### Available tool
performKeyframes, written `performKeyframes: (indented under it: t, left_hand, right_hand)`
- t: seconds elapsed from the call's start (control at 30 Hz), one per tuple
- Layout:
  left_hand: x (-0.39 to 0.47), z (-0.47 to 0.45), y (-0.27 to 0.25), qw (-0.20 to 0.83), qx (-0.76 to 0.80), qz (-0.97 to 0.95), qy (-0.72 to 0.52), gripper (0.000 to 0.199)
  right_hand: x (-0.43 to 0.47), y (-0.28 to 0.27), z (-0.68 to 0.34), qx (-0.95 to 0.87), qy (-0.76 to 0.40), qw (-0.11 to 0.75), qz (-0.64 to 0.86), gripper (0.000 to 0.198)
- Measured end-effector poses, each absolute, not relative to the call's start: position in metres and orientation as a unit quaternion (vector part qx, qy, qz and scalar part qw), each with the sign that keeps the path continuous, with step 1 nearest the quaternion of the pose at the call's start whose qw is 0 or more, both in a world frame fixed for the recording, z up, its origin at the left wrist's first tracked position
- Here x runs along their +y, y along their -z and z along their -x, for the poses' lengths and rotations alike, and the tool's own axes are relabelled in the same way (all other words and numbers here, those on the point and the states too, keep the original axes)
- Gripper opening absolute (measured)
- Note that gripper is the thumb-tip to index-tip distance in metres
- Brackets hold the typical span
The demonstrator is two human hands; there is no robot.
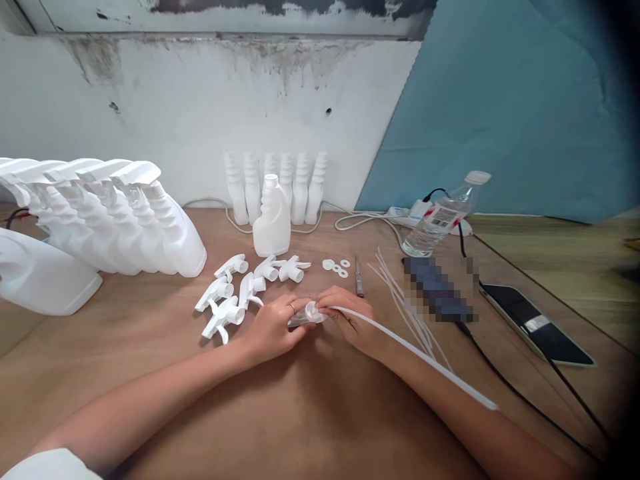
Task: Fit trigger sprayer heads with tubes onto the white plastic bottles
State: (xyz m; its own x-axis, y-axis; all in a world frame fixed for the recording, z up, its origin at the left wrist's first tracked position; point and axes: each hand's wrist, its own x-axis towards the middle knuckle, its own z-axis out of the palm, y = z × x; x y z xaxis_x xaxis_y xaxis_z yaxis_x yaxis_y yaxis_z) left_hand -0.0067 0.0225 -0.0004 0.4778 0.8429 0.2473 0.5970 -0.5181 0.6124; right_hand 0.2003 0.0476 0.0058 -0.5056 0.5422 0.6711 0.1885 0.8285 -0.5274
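Note:
My left hand (279, 325), with a ring on one finger, is closed around a white spray trigger head (314, 312). Its round opening faces my right hand (349, 319), whose fingers pinch a thin white dip tube (415, 350) at that opening. From there the tube runs back over my right forearm. Whether its end sits inside the head is hidden by my fingers. Several loose spray trigger heads (223, 319) lie left of my hands. Small white washers (343, 273) and more tubes (400, 300) rest beyond and to the right of my right hand.
A white bottle (273, 227) stands ahead, with several bottles (315, 190) behind it by the wall. Assembled spray bottles (175, 233) line the left. A screwdriver (359, 279), water bottle (440, 217), dark blurred device (437, 290), phone (540, 325) and cables (510, 387) occupy the right.

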Motion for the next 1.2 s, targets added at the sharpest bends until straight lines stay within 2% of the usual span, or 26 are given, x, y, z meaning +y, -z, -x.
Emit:
performKeyframes:
  t: [0.4,0.63,0.77,0.83,1.0,1.1,1.2]
  left_hand:
    - [0.024,0.005,0.005,0.247,0.437,-0.816,-0.285,0.019]
    - [0.024,0.004,0.008,0.237,0.436,-0.816,-0.296,0.025]
    - [0.019,0.006,-0.004,0.236,0.436,-0.823,-0.276,0.042]
    - [0.017,0.011,-0.018,0.219,0.428,-0.833,-0.274,0.050]
    - [0.051,0.038,-0.062,0.133,0.457,-0.801,-0.361,0.048]
    - [0.100,0.054,-0.075,0.079,0.523,-0.705,-0.472,0.038]
    - [0.145,0.063,-0.071,0.109,0.599,-0.632,-0.479,0.060]
  right_hand:
    - [0.045,0.007,-0.178,-0.787,-0.301,0.482,0.242,0.013]
    - [0.045,0.011,-0.177,-0.741,-0.375,0.484,0.276,0.015]
    - [0.044,0.013,-0.180,-0.769,-0.324,0.466,0.295,0.015]
    - [0.045,0.016,-0.184,-0.783,-0.296,0.452,0.308,0.024]
    - [0.046,0.020,-0.193,-0.757,-0.339,0.405,0.386,0.028]
    - [0.046,0.008,-0.198,-0.737,-0.297,0.430,0.429,0.035]
    - [0.045,-0.016,-0.208,-0.714,-0.225,0.473,0.464,0.039]
